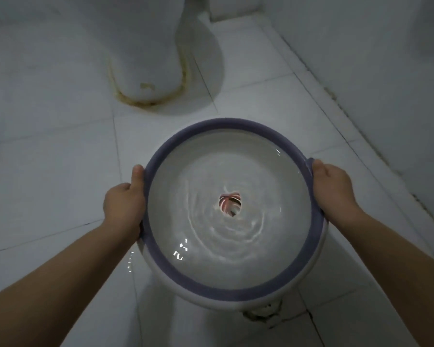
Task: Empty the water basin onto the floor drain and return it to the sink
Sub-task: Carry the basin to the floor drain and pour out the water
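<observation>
Over tiled floor (55,176), basin (226,123) of water (211,259).

We see our left hand (124,209), right hand (332,189) and both forearms (60,284) bare, as far as they show.

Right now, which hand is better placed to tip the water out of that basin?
Probably the right hand: both hands grip the rim of the basin, but drops glint below its left near side, beside the left hand, so lifting the right would deepen that tilt.
</observation>
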A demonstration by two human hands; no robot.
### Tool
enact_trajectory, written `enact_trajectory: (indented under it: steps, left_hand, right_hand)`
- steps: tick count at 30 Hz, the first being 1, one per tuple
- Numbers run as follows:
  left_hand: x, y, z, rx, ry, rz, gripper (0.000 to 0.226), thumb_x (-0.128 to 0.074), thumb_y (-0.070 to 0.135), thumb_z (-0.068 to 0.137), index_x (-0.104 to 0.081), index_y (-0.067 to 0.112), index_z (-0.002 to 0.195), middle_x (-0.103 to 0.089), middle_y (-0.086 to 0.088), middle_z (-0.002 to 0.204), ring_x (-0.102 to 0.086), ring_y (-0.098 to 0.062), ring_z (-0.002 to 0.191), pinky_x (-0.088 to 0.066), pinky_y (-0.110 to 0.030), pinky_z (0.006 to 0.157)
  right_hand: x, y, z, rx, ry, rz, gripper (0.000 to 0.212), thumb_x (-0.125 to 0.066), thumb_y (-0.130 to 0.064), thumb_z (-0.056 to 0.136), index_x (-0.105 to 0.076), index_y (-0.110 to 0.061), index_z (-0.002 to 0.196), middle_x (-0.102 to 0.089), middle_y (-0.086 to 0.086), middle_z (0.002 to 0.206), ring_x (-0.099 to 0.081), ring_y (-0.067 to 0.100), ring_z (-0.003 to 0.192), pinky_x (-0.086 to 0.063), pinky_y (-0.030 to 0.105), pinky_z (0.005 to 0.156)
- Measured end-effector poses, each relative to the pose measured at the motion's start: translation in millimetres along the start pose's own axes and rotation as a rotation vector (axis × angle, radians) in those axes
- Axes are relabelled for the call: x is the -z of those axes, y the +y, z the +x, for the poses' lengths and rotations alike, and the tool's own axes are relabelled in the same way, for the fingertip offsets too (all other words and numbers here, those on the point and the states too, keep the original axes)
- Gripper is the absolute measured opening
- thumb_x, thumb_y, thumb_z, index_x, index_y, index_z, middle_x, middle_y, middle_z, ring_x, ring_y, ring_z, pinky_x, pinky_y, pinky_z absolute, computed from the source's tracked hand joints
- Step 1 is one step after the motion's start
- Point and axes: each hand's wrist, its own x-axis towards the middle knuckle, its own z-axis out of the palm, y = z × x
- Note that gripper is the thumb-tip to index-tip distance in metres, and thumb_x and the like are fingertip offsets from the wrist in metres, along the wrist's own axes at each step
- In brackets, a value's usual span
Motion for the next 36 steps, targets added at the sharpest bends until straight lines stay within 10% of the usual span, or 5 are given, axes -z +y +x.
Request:
enact_trajectory:
  steps: [17,36]
  left_hand:
    - [-52,-21,-8,0.032,-0.058,0.007,0.064,-0.027,0.061,0.089,-0.056,0.006,0.070,-0.065,-0.023,0.088,-0.060,-0.038,0.084,-0.052,-0.051,0.083]
    - [-57,-28,-12,0.081,-0.069,-0.066,0.060,-0.024,0.058,0.091,-0.051,0.011,0.063,-0.058,-0.014,0.074,-0.056,-0.032,0.076,-0.048,-0.042,0.073]
  right_hand:
    - [-2,57,-4,-0.075,0.088,-0.056,0.046,-0.032,-0.033,0.096,-0.041,-0.016,0.054,-0.046,0.000,0.060,-0.044,0.021,0.062,-0.031,0.028,0.065]
    - [-7,63,-6,-0.089,0.134,-0.081,0.046,-0.033,-0.033,0.096,-0.038,-0.018,0.053,-0.046,0.005,0.061,-0.042,0.021,0.060,-0.030,0.030,0.060]
